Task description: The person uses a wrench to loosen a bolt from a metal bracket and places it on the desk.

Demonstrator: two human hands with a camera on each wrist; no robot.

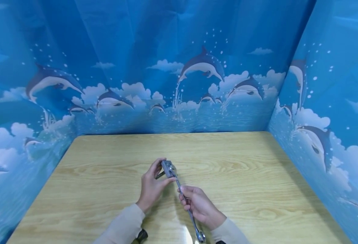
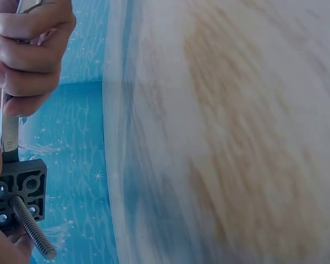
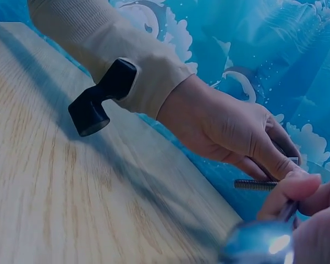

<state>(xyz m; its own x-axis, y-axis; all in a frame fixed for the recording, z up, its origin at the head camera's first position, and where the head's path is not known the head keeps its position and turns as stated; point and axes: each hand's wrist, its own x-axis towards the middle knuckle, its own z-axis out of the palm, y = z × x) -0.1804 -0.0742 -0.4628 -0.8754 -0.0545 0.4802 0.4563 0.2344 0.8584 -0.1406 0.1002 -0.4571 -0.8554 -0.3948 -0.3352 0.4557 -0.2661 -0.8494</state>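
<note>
My left hand (image 1: pixel 150 188) grips a small grey square block (image 1: pixel 167 168) by its edges, above the table. From the block's ribbed underside, with round holes near its corners, sticks a threaded rod (image 2: pixel 33 228). My right hand (image 1: pixel 198 205) holds a long silver wrench (image 1: pixel 192 218) around its shaft. The wrench's far end meets the block's upper face, where a shiny nut-like part shows in the head view. Its other end, a ring, points back toward me. In the right wrist view that ring end is blurred in front, and the rod (image 3: pixel 254 185) points left from under the left hand.
A light wood-grain table (image 1: pixel 111 156) lies under both hands. Blue curtains (image 1: pixel 154 40) printed with dolphins and clouds stand along its back and sides. A black wrist camera (image 3: pixel 102 99) juts from the left sleeve.
</note>
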